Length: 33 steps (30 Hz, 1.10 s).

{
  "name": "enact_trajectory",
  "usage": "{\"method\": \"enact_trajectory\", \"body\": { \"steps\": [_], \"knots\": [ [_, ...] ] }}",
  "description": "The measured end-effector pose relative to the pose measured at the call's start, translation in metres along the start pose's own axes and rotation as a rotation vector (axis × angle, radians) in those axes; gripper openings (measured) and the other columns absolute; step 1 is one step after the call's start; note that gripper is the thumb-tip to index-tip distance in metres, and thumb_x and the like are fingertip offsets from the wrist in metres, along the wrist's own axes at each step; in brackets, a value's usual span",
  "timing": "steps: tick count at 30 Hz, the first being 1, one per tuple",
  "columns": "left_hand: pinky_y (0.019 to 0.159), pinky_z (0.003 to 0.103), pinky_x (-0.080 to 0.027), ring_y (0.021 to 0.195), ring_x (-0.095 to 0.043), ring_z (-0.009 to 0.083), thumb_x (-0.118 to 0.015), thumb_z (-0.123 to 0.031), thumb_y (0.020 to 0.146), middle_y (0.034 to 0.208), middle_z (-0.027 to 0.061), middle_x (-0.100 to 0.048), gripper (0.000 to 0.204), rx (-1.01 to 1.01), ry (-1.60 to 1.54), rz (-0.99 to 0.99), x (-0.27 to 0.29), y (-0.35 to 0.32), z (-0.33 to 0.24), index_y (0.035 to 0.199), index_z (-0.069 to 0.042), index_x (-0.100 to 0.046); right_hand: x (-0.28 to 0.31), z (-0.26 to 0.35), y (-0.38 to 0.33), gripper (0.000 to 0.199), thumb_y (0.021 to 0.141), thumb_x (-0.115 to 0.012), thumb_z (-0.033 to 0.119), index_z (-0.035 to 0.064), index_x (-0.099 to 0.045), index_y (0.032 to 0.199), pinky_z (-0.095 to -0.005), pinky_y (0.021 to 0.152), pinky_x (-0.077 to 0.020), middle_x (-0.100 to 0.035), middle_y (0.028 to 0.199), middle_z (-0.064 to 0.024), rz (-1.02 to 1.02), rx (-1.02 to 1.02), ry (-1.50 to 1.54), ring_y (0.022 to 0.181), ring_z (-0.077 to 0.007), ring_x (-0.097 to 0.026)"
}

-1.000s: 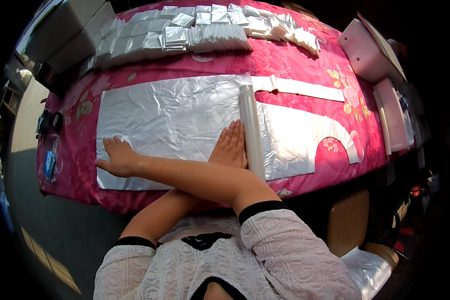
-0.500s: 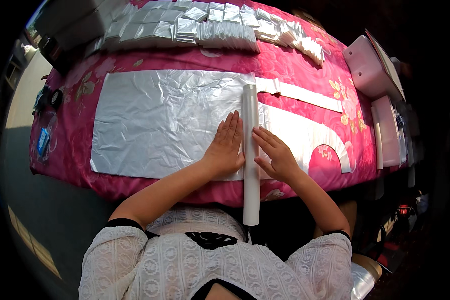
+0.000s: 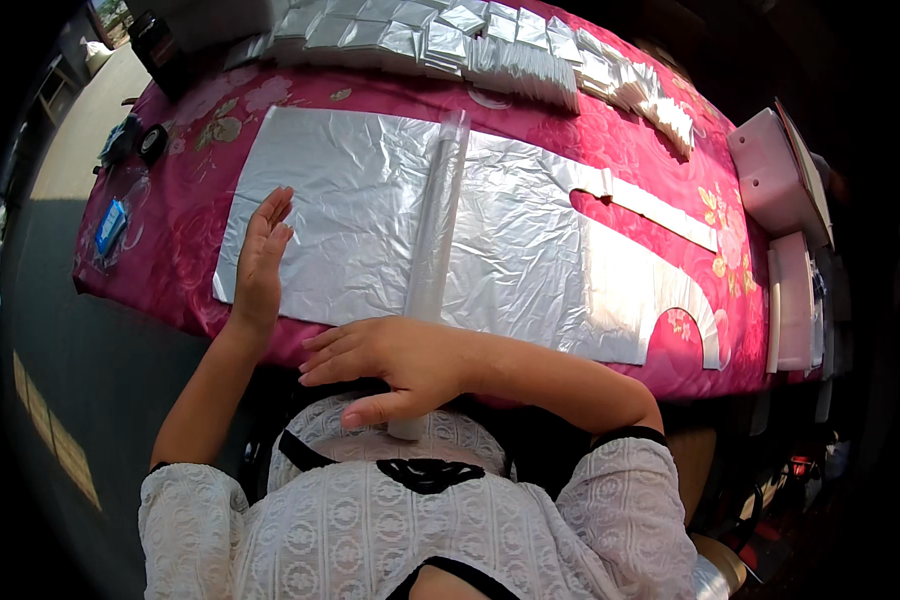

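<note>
Head view: a silvery plastic sheet (image 3: pixel 520 240) lies flat on the pink flowered tablecloth (image 3: pixel 195 165), with a pale tube (image 3: pixel 436 220) resting across it, near end out past the cloth's near edge. Left hand (image 3: pixel 260 262): held edge-on, fingers straight and together, grasping nothing, at the sheet's left end; contact, I cannot tell. Right hand (image 3: pixel 402 358): fingers loosely spread and pointing left, nothing seen in its grip, crossing above the tube's near part; touch unclear. Handling, in my judgement: keep palms flat, press evenly along the tube, and hold it square to the sheet so wrinkles ease out rather than fold in. Orientation: sheet's long axis runs left to right, two strap-like strips (image 3: pixel 660 214) pointing right; tube's long axis runs near to far, far end leaning right.
</note>
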<state>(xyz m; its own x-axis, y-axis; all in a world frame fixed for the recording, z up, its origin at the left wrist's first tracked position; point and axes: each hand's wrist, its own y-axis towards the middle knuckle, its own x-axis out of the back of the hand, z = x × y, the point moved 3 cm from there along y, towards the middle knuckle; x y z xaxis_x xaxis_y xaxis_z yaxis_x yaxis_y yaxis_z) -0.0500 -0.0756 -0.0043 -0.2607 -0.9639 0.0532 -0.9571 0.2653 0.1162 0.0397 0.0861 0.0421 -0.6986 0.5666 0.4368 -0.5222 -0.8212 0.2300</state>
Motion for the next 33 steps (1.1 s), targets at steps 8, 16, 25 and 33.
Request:
{"method": "enact_trajectory", "body": {
  "steps": [8, 16, 25, 33],
  "knots": [
    [0.103, 0.032, -0.027, 0.124, -0.036, 0.0226, -0.036, -0.015, 0.092, 0.136, 0.0131, -0.035, 0.046, 0.136, 0.068, -0.037, 0.070, -0.077, 0.010, 0.135, 0.002, -0.028, 0.047, -0.064, -0.014, 0.046, 0.086, -0.053, 0.027, 0.0059, -0.047, 0.126, -0.0407, 0.100, -0.0339, -0.045, 0.130, -0.0144, -0.334, -0.214, -0.706, 0.121, -0.0323, -0.041],
    [0.094, 0.031, -0.036, 0.113, -0.043, 0.0196, -0.043, -0.010, 0.089, 0.132, 0.0126, -0.038, 0.049, 0.211, 0.131, -0.039, 0.077, -0.096, 0.011, 0.135, -0.001, -0.029, 0.030, -0.119, 0.088, 0.063, 0.083, -0.047, 0.053, 0.0082, -0.047, 0.128, -0.0463, 0.109, -0.0138, -0.035, 0.139, -0.0124, -0.197, -0.101, -0.816, 0.133, -0.0311, -0.023],
    [0.083, 0.034, -0.043, 0.094, -0.052, 0.0280, -0.071, -0.015, 0.068, 0.103, 0.0162, -0.048, 0.057, 0.288, 0.827, -0.043, 0.082, -0.103, 0.003, 0.114, 0.001, -0.042, -0.008, -0.131, 0.200, 0.056, 0.077, -0.053, 0.024, -0.0048, -0.044, 0.124, -0.0460, 0.109, -0.0121, -0.029, 0.137, -0.0267, -0.716, -0.331, -0.756, 0.133, -0.0384, -0.017],
    [0.074, 0.030, -0.051, 0.079, -0.063, 0.0166, -0.073, -0.040, 0.065, 0.093, 0.0084, -0.058, 0.072, 0.600, -0.457, 0.310, 0.062, -0.110, 0.005, 0.115, 0.003, -0.046, 0.010, -0.127, 0.144, 0.060, 0.077, -0.062, 0.017, -0.0015, -0.030, 0.125, -0.0353, 0.082, -0.0480, -0.050, 0.107, -0.0175, -1.116, -0.319, 1.024, 0.095, -0.0243, -0.054]
  ]
}}
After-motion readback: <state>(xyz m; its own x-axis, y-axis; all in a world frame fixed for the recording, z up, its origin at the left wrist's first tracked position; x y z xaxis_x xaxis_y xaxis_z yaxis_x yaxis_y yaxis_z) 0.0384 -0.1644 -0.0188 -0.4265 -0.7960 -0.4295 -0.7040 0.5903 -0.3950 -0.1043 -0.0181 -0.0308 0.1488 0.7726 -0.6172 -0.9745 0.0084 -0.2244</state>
